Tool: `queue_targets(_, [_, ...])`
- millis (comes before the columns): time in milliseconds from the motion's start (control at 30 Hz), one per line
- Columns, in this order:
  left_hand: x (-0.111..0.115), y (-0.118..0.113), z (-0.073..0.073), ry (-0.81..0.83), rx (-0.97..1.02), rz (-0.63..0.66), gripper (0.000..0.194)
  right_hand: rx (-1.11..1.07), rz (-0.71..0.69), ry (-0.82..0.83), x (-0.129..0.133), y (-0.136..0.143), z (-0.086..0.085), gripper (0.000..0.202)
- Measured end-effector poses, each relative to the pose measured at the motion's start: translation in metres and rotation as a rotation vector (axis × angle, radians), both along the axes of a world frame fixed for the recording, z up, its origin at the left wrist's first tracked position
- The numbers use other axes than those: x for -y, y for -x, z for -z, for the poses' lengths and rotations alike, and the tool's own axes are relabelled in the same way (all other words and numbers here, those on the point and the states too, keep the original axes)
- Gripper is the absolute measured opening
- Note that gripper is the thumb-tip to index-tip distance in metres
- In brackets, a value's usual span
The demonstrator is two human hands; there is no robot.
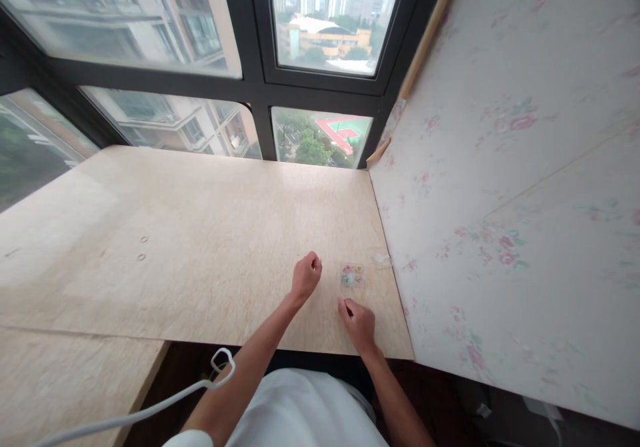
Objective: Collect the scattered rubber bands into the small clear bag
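Note:
A small clear plastic box [353, 276] lies on the stone window ledge, divided into compartments. Tiny pink, yellow and green pieces show inside it, perhaps loops or bands; they are too small to tell. Just left of the box, my left hand [307, 276] is closed above the ledge with its fingers curled. My right hand [359, 323] is closed too, close to the box on its near side, thumb and forefinger pressed together. Whatever either hand may hold is hidden or too small to make out.
Two small rings [143, 248] lie on the ledge [210, 234] far to the left. A white clear-edged piece [381, 258] is by the floral wall [500, 200] at right. Dark-framed windows [260, 94] close off the back. A white curved cable-like arm [150, 412] crosses the lower left.

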State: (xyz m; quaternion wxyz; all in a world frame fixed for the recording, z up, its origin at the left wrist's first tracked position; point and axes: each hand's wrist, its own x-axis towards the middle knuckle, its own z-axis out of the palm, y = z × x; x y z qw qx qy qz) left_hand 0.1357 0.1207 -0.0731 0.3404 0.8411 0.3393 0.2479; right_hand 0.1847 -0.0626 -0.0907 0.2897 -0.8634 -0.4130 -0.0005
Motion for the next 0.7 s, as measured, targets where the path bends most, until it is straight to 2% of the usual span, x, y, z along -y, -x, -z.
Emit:
queue_targets(167, [-0.014,0.055,0.023,-0.001,-0.038,-0.003,0.037,-0.108,0.001,-0.012,-0.004,0.000,-0.003,0.050])
queue_targets(333, [-0.011,0.097,0.024,-0.125,-0.105,-0.085,0.041,-0.340,-0.202,-0.055,-0.038,0.008,-0.017,0.050])
queue_targets(500, [-0.012,0.132,0.018,-0.135,-0.076,-0.074,0.045,-0.370,-0.411,-0.061,-0.114,0.030,-0.036,0.047])
queue_targets(600, [-0.014,0.146,0.018,-0.050,0.012,-0.012,0.043,-0.309,-0.539,-0.021,-0.178,0.050,-0.046,0.046])
queue_targets(700, [-0.015,0.152,0.019,0.037,0.086,0.026,0.040,-0.273,-0.673,0.032,-0.251,0.079,-0.052,0.038])
